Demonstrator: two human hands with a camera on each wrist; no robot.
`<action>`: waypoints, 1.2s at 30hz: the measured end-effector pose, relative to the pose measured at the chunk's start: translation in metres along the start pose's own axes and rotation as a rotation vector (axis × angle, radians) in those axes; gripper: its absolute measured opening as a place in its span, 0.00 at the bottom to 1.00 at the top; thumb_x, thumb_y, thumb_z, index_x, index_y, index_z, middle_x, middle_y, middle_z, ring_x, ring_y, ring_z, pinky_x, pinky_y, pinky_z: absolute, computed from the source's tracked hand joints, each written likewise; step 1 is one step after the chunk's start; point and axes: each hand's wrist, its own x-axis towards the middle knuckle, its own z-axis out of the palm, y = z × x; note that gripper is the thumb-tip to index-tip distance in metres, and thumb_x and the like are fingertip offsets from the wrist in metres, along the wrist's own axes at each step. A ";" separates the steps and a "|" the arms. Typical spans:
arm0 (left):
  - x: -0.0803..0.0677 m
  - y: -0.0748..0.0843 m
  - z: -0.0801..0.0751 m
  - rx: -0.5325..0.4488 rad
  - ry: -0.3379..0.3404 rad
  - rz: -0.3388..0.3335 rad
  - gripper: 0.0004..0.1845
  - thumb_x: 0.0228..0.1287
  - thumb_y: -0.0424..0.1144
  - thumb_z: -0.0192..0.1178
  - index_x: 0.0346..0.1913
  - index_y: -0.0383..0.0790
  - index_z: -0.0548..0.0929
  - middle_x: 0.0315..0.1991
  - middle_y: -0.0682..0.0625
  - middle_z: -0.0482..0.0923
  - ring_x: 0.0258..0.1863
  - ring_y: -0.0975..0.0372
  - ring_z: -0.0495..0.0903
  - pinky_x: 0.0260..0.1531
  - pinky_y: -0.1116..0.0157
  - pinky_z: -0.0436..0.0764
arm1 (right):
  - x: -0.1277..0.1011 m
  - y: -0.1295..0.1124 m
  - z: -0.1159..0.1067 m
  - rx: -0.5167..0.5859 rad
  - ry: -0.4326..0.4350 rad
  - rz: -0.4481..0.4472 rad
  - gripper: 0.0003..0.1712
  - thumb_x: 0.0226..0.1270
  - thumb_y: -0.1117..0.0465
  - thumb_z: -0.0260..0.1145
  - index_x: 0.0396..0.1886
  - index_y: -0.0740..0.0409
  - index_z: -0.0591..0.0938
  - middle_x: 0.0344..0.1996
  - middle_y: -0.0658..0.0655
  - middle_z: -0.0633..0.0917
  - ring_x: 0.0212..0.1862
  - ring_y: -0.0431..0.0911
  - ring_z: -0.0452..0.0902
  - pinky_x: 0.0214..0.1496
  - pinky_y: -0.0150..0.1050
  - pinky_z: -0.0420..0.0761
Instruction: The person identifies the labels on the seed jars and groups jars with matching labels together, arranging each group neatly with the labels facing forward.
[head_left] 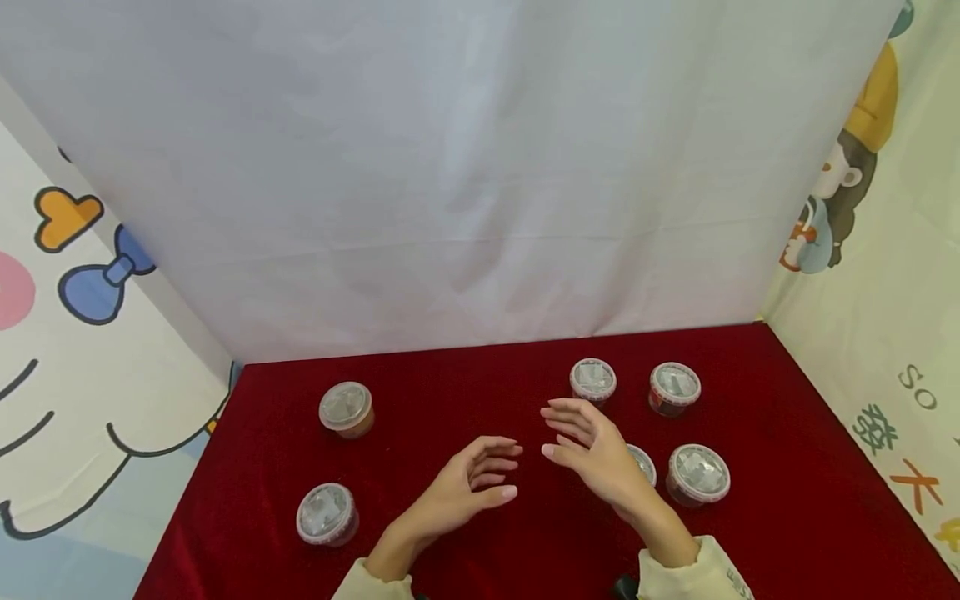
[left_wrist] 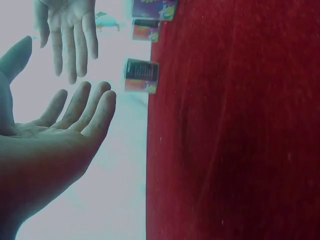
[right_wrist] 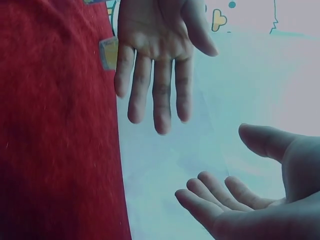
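Observation:
Both hands hover over a dark red cloth, palms facing each other across a small gap, with nothing held. My left hand [head_left: 465,492] has loosely extended fingers and its thumb points right. My right hand [head_left: 596,454] is higher and to the right, fingers relaxed. Behind the right hand, a lidded round tub [head_left: 642,464] is partly hidden. Just beyond its fingers stands another tub [head_left: 592,380]. To the right are a back tub [head_left: 674,388] and a front tub [head_left: 698,475]. Left of the left hand are a tan-sided tub [head_left: 346,409] and a nearer tub [head_left: 327,514].
The red cloth [head_left: 465,383] covers the table. A pale curtain [head_left: 450,183] rises along its back edge. Printed panels flank it: a cartoon one at left [head_left: 67,400] and one with characters and a figure at right [head_left: 885,333].

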 end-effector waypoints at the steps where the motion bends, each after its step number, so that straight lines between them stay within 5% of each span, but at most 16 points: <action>1: 0.001 0.000 0.002 0.000 0.000 -0.004 0.31 0.78 0.38 0.64 0.76 0.30 0.67 0.73 0.32 0.69 0.71 0.40 0.72 0.71 0.44 0.73 | -0.002 0.000 -0.003 -0.005 0.004 0.000 0.34 0.74 0.68 0.70 0.75 0.67 0.68 0.71 0.69 0.76 0.75 0.68 0.68 0.76 0.54 0.71; 17: 0.025 0.001 0.034 0.019 0.003 -0.056 0.32 0.76 0.36 0.65 0.77 0.34 0.68 0.74 0.38 0.71 0.71 0.45 0.74 0.69 0.46 0.74 | -0.031 0.007 -0.037 -0.161 0.129 -0.024 0.34 0.72 0.68 0.72 0.73 0.68 0.70 0.70 0.68 0.77 0.74 0.64 0.70 0.75 0.53 0.69; 24: 0.037 0.000 0.049 0.015 -0.009 -0.070 0.31 0.75 0.35 0.66 0.76 0.36 0.69 0.73 0.41 0.72 0.70 0.48 0.75 0.68 0.50 0.76 | -0.042 0.013 -0.047 -0.222 0.160 -0.011 0.33 0.73 0.69 0.70 0.73 0.68 0.69 0.72 0.70 0.75 0.74 0.65 0.70 0.73 0.33 0.71; 27: 0.042 0.001 0.056 0.026 -0.015 -0.066 0.32 0.75 0.34 0.67 0.76 0.36 0.69 0.74 0.41 0.73 0.70 0.48 0.75 0.67 0.53 0.77 | -0.046 0.015 -0.050 -0.248 0.174 -0.014 0.33 0.73 0.70 0.71 0.73 0.69 0.69 0.71 0.71 0.75 0.74 0.65 0.70 0.72 0.33 0.72; 36: 0.055 0.002 0.070 0.046 -0.001 -0.057 0.34 0.74 0.35 0.68 0.78 0.37 0.67 0.75 0.42 0.71 0.71 0.48 0.74 0.65 0.57 0.79 | -0.057 0.022 -0.052 -0.342 0.211 -0.031 0.34 0.69 0.72 0.72 0.71 0.71 0.71 0.69 0.72 0.77 0.73 0.67 0.71 0.73 0.56 0.71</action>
